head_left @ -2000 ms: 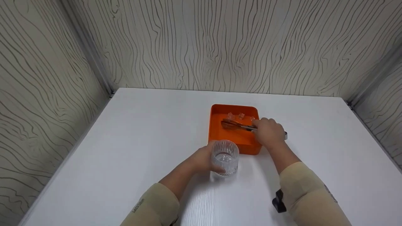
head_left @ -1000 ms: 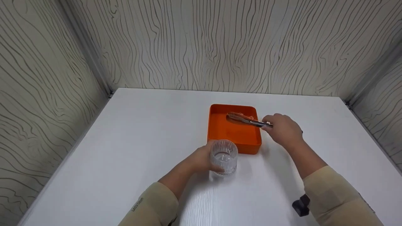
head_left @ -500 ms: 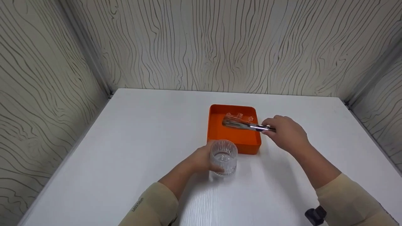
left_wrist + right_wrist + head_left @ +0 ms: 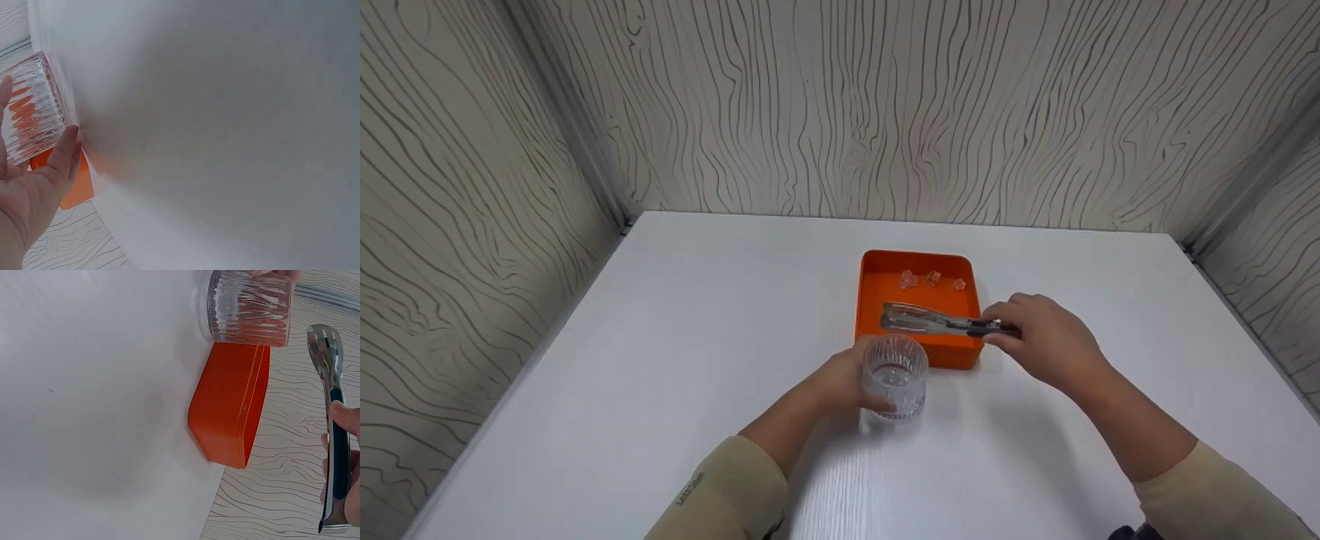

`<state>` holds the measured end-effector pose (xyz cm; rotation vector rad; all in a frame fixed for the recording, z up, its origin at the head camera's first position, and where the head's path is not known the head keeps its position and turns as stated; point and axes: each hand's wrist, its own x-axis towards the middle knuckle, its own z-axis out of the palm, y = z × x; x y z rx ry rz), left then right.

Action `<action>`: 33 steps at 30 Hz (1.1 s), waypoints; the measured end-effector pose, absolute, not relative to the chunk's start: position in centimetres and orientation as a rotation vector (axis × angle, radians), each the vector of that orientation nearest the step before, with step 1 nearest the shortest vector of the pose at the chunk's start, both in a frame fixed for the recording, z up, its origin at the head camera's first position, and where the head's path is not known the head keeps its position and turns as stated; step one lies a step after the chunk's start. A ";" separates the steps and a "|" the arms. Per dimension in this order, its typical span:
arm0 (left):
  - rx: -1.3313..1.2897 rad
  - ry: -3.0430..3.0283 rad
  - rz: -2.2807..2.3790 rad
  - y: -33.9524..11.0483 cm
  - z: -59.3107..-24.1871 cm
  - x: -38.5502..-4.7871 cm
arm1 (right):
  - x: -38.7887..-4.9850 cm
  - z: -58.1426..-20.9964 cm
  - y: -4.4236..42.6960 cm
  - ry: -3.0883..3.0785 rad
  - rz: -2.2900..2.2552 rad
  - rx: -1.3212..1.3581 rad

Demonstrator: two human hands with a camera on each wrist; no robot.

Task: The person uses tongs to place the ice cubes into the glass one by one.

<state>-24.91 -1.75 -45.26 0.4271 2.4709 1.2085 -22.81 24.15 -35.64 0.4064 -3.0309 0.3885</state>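
Note:
In the head view my left hand (image 4: 844, 382) grips a ribbed clear glass (image 4: 896, 379), which stands upright on the table before the orange tray (image 4: 956, 356). My right hand (image 4: 1046, 341) holds metal tongs (image 4: 945, 324) by their dark handle, the slotted heads over the tray's front part. Several clear cubes (image 4: 933, 278) lie along the tray's back. In the left wrist view, thumb and fingers of the left hand (image 4: 34, 194) are around the glass (image 4: 34, 112). The right wrist view shows the tongs (image 4: 337, 433) raised above the tray's rim; whether they pinch a cube I cannot tell.
The white table (image 4: 697, 315) reaches back to a wood-patterned wall (image 4: 825, 112), with another such wall (image 4: 442, 225) on the left. Part of a black object (image 4: 1132, 532) shows beside the right sleeve (image 4: 1207, 487).
My right hand has drawn the tongs from the tray's back toward its front, near the glass, after moving right. The cubes at the back show more plainly. My left hand and the glass stay put.

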 end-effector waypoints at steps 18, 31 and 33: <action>0.455 2.460 1.219 -1.8 -45.4 -25.1 | -21.8 -37.0 24.7 -3.039 0.393 0.443; 0.430 2.497 1.159 -1.7 -45.4 -25.1 | -22.0 -37.0 25.0 -3.035 0.392 0.437; 0.435 2.496 1.160 -1.7 -45.3 -25.1 | -22.3 -36.9 25.1 -3.037 0.396 0.422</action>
